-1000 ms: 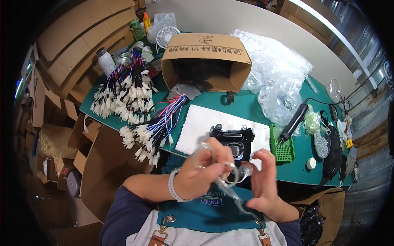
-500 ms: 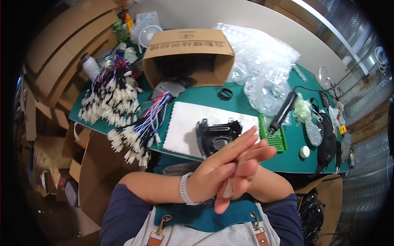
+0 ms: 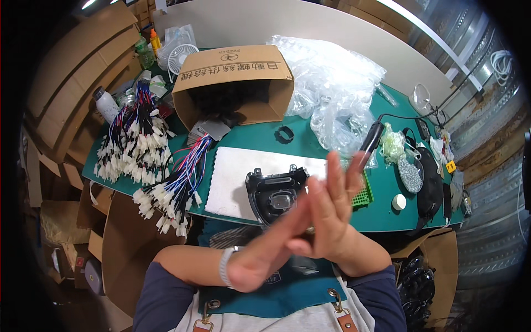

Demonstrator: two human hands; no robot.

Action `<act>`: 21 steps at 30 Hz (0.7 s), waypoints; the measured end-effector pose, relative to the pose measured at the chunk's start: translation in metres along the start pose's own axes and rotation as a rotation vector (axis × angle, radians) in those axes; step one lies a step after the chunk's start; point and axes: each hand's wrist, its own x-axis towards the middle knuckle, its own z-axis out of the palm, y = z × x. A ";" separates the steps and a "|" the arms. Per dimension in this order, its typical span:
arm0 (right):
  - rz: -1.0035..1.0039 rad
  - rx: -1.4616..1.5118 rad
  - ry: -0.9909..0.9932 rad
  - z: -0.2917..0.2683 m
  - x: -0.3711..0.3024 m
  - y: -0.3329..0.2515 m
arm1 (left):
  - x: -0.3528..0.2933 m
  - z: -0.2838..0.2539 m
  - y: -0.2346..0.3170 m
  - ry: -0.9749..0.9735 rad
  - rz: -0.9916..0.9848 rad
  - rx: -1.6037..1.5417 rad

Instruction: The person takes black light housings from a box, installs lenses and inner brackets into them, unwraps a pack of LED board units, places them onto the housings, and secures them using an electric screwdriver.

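Palms of the left hand (image 3: 271, 243) and the right hand (image 3: 331, 221) meet above a teal apron (image 3: 265, 297), both hands flat, blurred, their fingers stretched out nearly straight; the left fingers are partly hidden behind the right. Crumpled clear film (image 3: 304, 265) shows just below the right hand, and whether any of it is pinched between the palms I cannot tell. Low at the right, an open carton (image 3: 444, 276) holds shiny black parts (image 3: 415, 288); a brown carton (image 3: 138, 227) stands at the left below the desk (image 3: 381, 218), its inside hard to make out. Just beyond the hands, a black plastic casing (image 3: 260, 193) lies on a white cloth (image 3: 229, 185), its near edge partly covered by the left hand. A green perforated tray (image 3: 363, 196) sits to the right, partly behind the right fingers, with a black corded tool (image 3: 373, 137) over it. Bunches of wires with white plugs (image 3: 133, 149) cover the desk's left. Farther back, a cardboard box (image 3: 235, 65) lies with its mouth toward the person, dark things inside it, grey cards (image 3: 215, 128) at its lip. A white bottle (image 3: 105, 105) and a green bottle (image 3: 145, 53) stand left of it.
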 end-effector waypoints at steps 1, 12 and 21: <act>-0.027 0.105 -0.071 0.005 -0.006 0.006 | 0.010 0.000 0.014 0.112 -0.029 -0.295; -0.450 0.114 -0.320 -0.030 -0.015 0.015 | 0.023 -0.018 0.026 0.397 -0.406 -0.852; 0.519 -0.822 0.191 -0.177 -0.085 0.307 | 0.028 -0.218 0.058 0.127 -0.579 1.326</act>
